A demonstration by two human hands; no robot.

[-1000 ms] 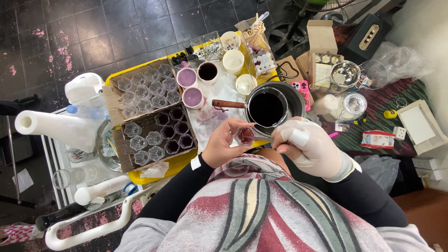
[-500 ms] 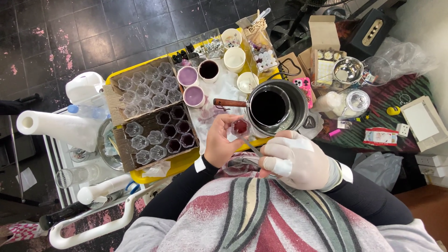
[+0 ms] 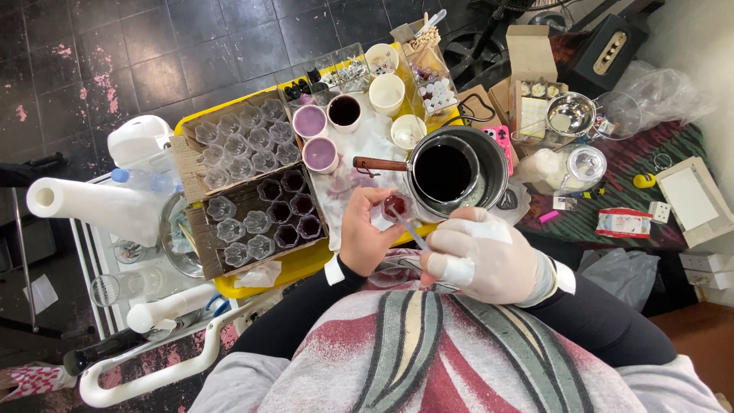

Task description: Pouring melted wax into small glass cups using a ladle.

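Left hand: the bare left hand (image 3: 365,237) is closing around a small clear cup (image 3: 396,206) and holding it up, just near the pot.

Small clear cup: it is sitting in the left fingers, between the pot and the person's chest, and it is showing a bit of dark red stuff inside.

Right hand: the gloved right hand (image 3: 489,256) is pinching a thin stick (image 3: 413,231) that is pointing up into the cup. It looks like a little spoon or a stir stick, but it is too thin to be sure.

What has changed: a second ago both hands were sitting closer together, right under the pot. Now the cup is showing red and the right hand is lying lower and to the right, with the stick tip in the cup.

What that means: the person is likely stirring or filling this one cup, so this cup is not done yet.

Pot: the round metal pot (image 3: 489,164) with a brown handle is standing on the yellow tray (image 3: 306,264), full of a dark liquid.

Box of cups: the cardboard box (image 3: 200,237) to the left is holding rows of small cups, some clear and some dark.

Purple cups: two white cups with purple filling (image 3: 319,153) are standing far from the hands, left of the pot.

Paper roll: a white paper roll (image 3: 92,208) is lying far left.
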